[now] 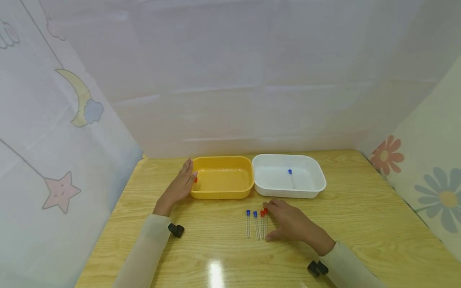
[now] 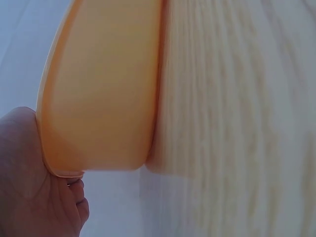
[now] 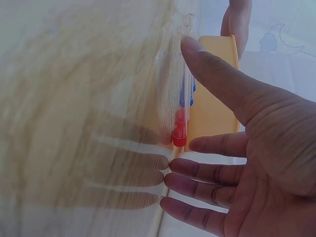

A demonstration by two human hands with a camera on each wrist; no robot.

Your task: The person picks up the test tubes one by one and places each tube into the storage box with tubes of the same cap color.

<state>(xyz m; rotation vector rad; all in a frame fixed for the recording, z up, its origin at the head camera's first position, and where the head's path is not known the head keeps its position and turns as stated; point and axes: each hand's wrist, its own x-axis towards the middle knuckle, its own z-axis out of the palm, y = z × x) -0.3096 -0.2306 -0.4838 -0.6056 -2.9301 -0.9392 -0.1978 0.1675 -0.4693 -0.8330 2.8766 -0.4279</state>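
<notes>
Several clear tubes lie side by side on the wooden table, two blue-capped and two red-capped. My right hand lies flat just right of them, fingers straight; its fingertips are by the red caps and its thumb is by the tube bottoms. The right wrist view shows that hand spread beside a red-capped tube. My left hand rests with straight fingers against the left wall of a yellow tray. A red cap shows just inside that wall. The palm touches the tray.
A white tray stands right of the yellow one, touching it, with one blue-capped tube inside. White curtains with printed shapes close in the table at the back and on both sides. Bare tabletop lies to the right and along the front.
</notes>
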